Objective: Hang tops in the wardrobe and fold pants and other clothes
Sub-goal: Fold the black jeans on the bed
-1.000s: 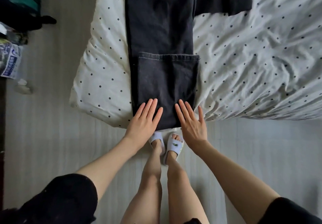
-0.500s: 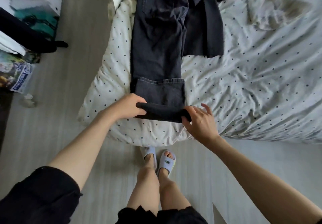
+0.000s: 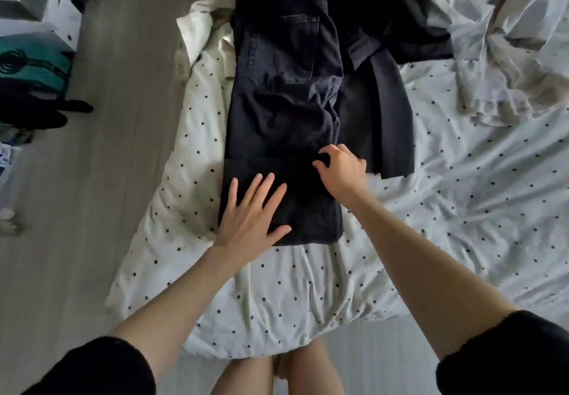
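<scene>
Dark jeans [image 3: 283, 93] lie lengthwise on the polka-dot bedcover [image 3: 308, 287], waist at the far end. Their leg end is folded into a thick flat bundle [image 3: 308, 210] near me. My left hand [image 3: 251, 213] presses flat on the left side of that bundle, fingers straight and spread. My right hand [image 3: 340, 168] sits at the bundle's upper right corner, its fingers curled and pinching the folded edge. A second dark garment [image 3: 385, 111] lies partly under the jeans to the right.
A crumpled pale garment [image 3: 505, 65] lies at the far right of the bed. Boxes [image 3: 40, 16], a teal bag [image 3: 34, 65] and dark items stand on the wooden floor [image 3: 107, 179] to the left. My legs are at the bed's near edge.
The folded leg end was lifted by both hands and rolled farther up the jeans. My left hand has let go and now lies flat on the bundle; my view moved closer over the bed.
</scene>
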